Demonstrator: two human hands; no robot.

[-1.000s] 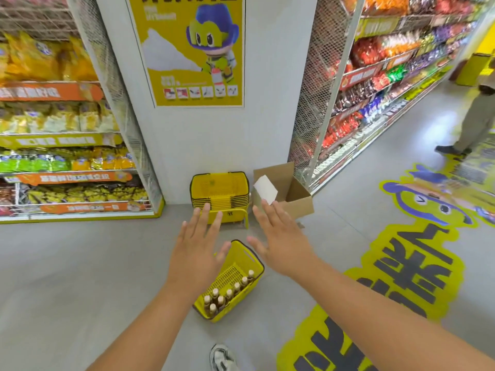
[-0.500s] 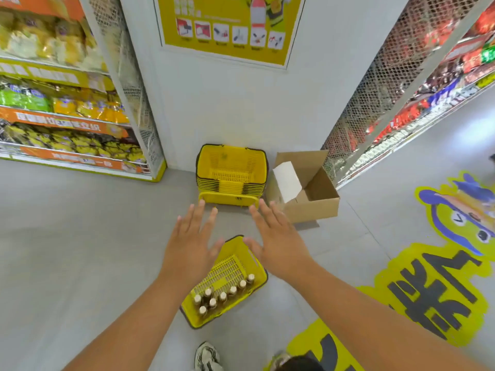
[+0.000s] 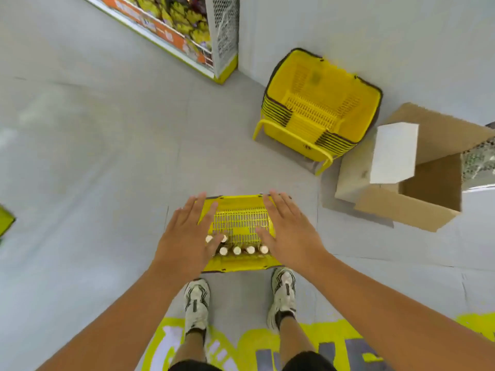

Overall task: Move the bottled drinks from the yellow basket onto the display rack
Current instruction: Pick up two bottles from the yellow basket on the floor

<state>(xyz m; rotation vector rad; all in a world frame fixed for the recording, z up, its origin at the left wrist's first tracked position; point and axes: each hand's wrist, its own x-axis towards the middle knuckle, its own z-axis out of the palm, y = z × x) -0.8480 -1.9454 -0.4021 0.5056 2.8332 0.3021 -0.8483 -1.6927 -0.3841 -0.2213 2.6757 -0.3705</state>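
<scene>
both arms reach forward and down, palms facing the floor. the left hand (image 3: pixel 184 236) has its fingers straight and spread over the left side of the yellow basket (image 3: pixel 239 210), and the right hand (image 3: pixel 290 234) is spread the same way over the right side. neither hand has hold of anything; whether they touch the rim or hang just above it cannot be told.

the basket sits on the grey floor (image 3: pixel 107 156) just ahead of the person's white shoes (image 3: pixel 197 303). the bottles (image 3: pixel 242 249) stand upright in a row at the near end of the basket, only their pale caps showing; the left hand's fingers cover part of the row, so their count is unclear. the display rack (image 3: pixel 187 30) is cut off at the top left, well apart from the basket. a stack of baskets (image 3: pixel 320 105) and an open cardboard box (image 3: pixel 407 183) stand against the wall at the upper right, slightly blurred.

compared with half a second ago, the view has tipped much further down, both shoes now show, and the hands have come lower and closer to the basket's sides.
</scene>
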